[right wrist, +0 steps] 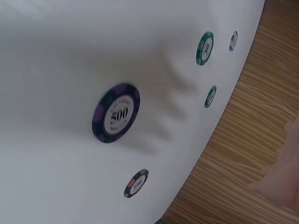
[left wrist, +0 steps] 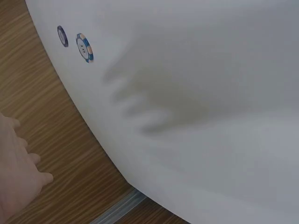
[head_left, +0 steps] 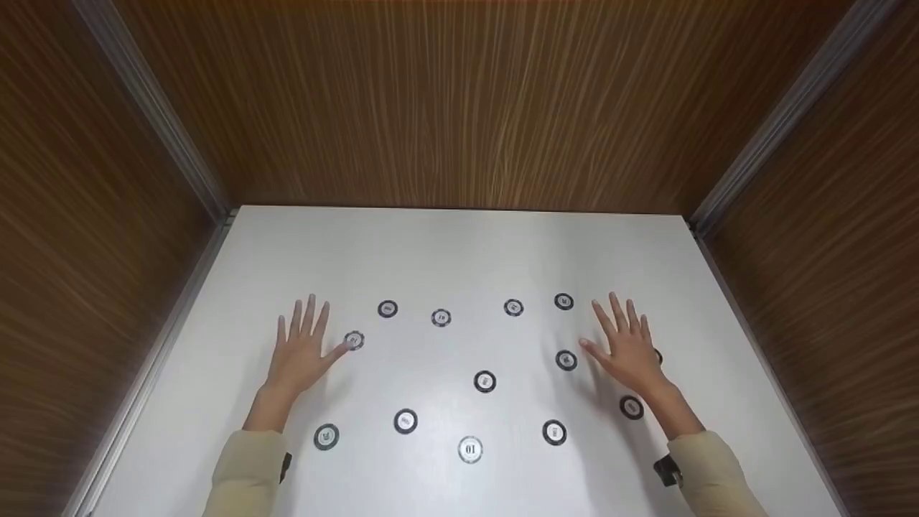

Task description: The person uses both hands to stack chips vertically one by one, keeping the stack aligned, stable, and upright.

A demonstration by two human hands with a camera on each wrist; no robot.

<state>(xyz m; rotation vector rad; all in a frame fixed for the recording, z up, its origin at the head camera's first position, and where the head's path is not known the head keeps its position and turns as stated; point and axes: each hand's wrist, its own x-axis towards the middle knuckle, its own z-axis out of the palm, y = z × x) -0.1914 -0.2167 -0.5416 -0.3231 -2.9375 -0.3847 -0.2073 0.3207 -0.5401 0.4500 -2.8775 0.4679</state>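
Note:
Several round poker chips lie scattered flat on a white table (head_left: 431, 251). My left hand (head_left: 298, 359) is held above the left side with straight, spread fingers and holds nothing. Its thumb tip overlaps a chip (head_left: 355, 339) in the head view. Over the right side, my right hand (head_left: 632, 355) is likewise spread and holds nothing. Beside its thumb lies one chip (head_left: 566, 360); another chip (head_left: 632, 407) sits near the wrist, and one is partly hidden behind the hand. The right wrist view shows a purple 500 chip (right wrist: 117, 113) and a green 20 chip (right wrist: 205, 48).
More chips lie around the middle, including a pale 10 chip (head_left: 470, 449) near the front and a dark chip (head_left: 388, 309) farther back. Brown wood-grain panels (head_left: 459, 108) enclose the table at the back and both sides, with metal strips (head_left: 158, 108) at the corners.

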